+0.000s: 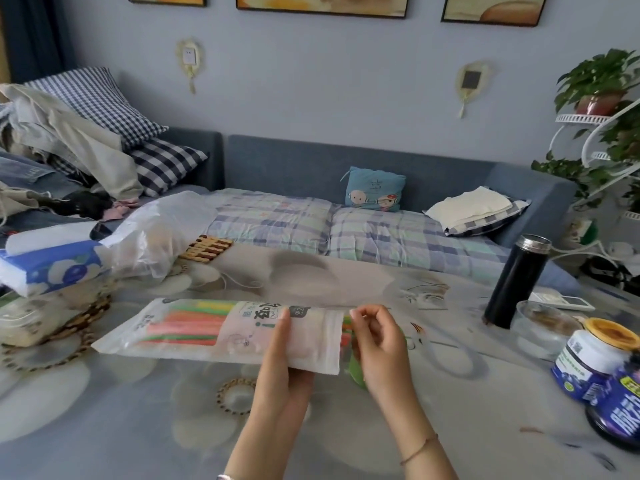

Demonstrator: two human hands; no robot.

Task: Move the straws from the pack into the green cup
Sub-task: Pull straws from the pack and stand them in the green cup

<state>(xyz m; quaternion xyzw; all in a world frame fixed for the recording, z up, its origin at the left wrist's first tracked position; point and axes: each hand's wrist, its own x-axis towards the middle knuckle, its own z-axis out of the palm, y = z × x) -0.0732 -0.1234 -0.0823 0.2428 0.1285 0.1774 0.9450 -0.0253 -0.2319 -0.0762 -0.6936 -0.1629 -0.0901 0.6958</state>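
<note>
A long white plastic pack (194, 330) of coloured straws lies sideways above the table, its open end pointing right. My left hand (280, 368) grips the pack from below near that end. Orange, green and yellow straws (194, 325) show through the clear window. My right hand (377, 344) pinches the tips of several straws (347, 332) sticking out of the opening. The green cup (356, 367) is mostly hidden behind my right hand; only a sliver shows below the pack's mouth.
A black flask (516, 282), a glass bowl (540, 329) and two labelled jars (595, 358) stand at the right. A tissue pack (48, 268), a plastic bag (156, 233) and a lidded box (27, 322) crowd the left. A sofa lies beyond the table.
</note>
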